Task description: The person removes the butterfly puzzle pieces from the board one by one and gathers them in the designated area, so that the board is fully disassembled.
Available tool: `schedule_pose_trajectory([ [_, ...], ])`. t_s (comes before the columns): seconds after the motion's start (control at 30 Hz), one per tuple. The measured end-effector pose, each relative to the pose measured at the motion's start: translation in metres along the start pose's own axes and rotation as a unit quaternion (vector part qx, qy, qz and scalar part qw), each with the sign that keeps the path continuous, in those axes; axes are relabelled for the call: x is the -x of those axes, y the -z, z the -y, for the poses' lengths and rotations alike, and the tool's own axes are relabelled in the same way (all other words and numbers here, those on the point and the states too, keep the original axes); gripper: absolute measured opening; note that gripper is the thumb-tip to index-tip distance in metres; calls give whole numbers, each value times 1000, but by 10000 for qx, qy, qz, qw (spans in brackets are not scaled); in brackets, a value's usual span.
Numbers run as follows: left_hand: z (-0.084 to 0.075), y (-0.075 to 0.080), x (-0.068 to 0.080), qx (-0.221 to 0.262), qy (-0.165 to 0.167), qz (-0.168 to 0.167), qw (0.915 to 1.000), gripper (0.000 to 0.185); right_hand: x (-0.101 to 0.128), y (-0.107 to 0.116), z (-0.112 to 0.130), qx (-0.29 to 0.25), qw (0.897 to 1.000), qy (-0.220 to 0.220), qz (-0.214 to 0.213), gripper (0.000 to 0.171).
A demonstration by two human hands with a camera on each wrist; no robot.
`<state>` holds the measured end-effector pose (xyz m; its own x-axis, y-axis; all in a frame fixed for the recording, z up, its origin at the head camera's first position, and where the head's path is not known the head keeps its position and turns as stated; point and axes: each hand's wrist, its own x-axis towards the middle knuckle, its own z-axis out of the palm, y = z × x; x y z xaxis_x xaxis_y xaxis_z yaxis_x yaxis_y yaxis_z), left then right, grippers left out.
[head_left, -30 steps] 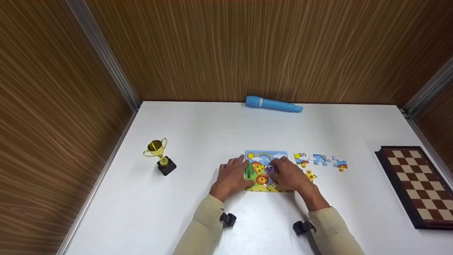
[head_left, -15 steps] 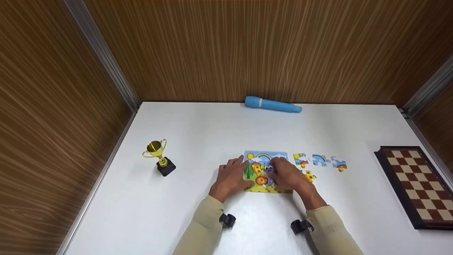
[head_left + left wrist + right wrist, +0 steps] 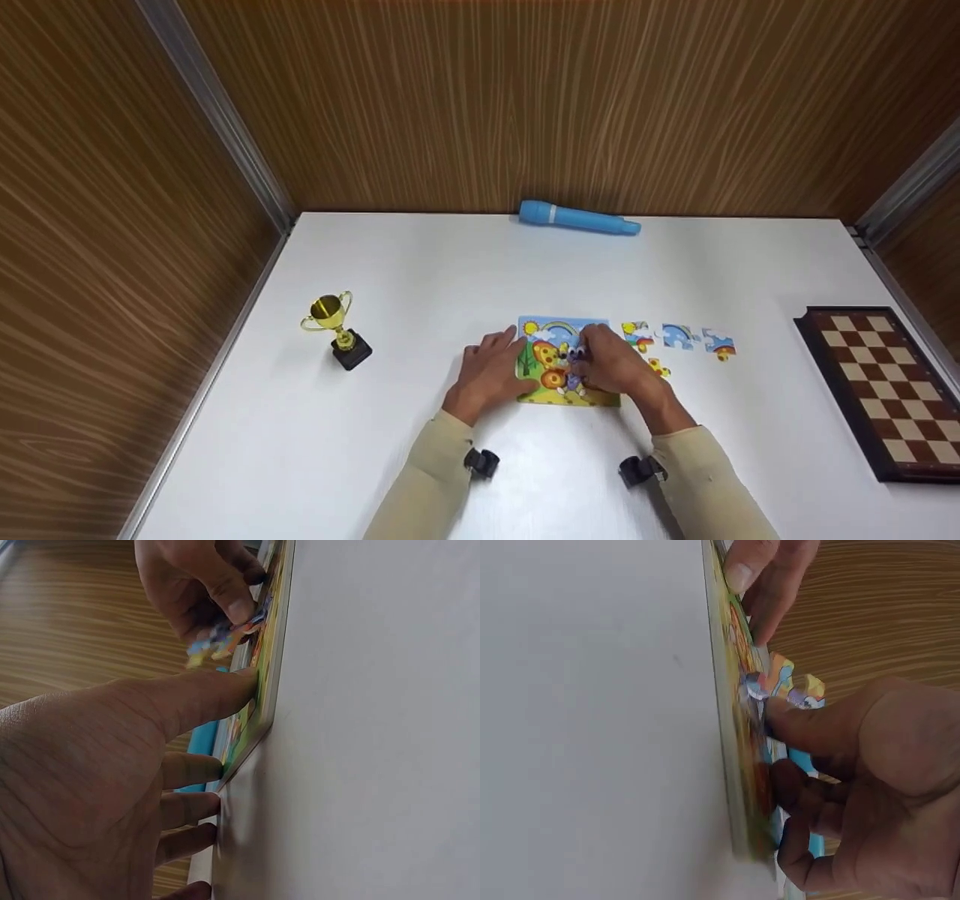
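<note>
A colourful jigsaw puzzle board [image 3: 534,396] with a sun, a rainbow and cartoon figures lies flat on the white table. My left hand [image 3: 484,379] rests at its left side. In the left wrist view the thumb presses the picture, while the other fingers lie nearly straight along the edge. Over the board's right half, my right hand [image 3: 616,365] pinches a puzzle piece [image 3: 810,694] between thumb and fingers. Both wrist views show that piece tilted up off the board, its colours mainly purple, yellow and orange. The right hand hides part of the board's right side.
Several loose puzzle pieces [image 3: 677,337] lie to the right of the board. A gold trophy cup [image 3: 339,330] stands on the left. A blue microphone-shaped object [image 3: 579,217] lies near the back wall, and a chessboard [image 3: 889,390] at the right edge.
The right hand has shifted slightly up the board, and the puzzle piece in its fingers now shows lifted and tilted. The left hand stays in place.
</note>
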<state>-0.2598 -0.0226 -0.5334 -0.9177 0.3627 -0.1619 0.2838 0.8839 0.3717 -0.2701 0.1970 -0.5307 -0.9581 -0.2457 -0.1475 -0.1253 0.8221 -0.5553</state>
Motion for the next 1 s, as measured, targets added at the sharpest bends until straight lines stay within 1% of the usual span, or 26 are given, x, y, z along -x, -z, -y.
schedule_pose_trajectory([
  [0.07, 1, 1, 0, -5, 9, 2, 10000, 77, 1, 0, -1, -191, 9998, 67, -83, 23],
  [0.13, 1, 2, -1, -8, 11, 2, 10000, 77, 2, -1, -1, -251, 9995, 119, -142, 25],
  [0.2, 1, 1, -1, -10, 16, -8, 10000, 77, 4, -2, 0, -241, 9995, 124, -158, 27],
  [0.27, 1, 0, -1, -33, 42, -4, 10000, 76, 5, -2, 0, -169, 9994, 238, -174, 28],
  [0.4, 1, -2, -2, -92, 85, -31, 9999, 75, 9, -2, -1, -222, 9982, 444, -339, 22],
  [0.53, 1, -1, -2, -54, 93, -35, 9999, 76, 12, -1, -3, -560, 9963, 443, -476, 15],
  [0.63, 1, -1, -1, 18, 75, -37, 10000, 76, 15, 3, -6, -852, 9938, 433, -569, 14],
  [0.83, 1, -1, -2, 53, 24, -55, 10000, 76, 23, 17, -20, -1030, 9888, 486, -961, 18],
  [1.0, 1, -1, -2, -9, 53, -46, 10000, 76, 31, 29, -37, -1031, 9886, 369, -1036, 20],
])
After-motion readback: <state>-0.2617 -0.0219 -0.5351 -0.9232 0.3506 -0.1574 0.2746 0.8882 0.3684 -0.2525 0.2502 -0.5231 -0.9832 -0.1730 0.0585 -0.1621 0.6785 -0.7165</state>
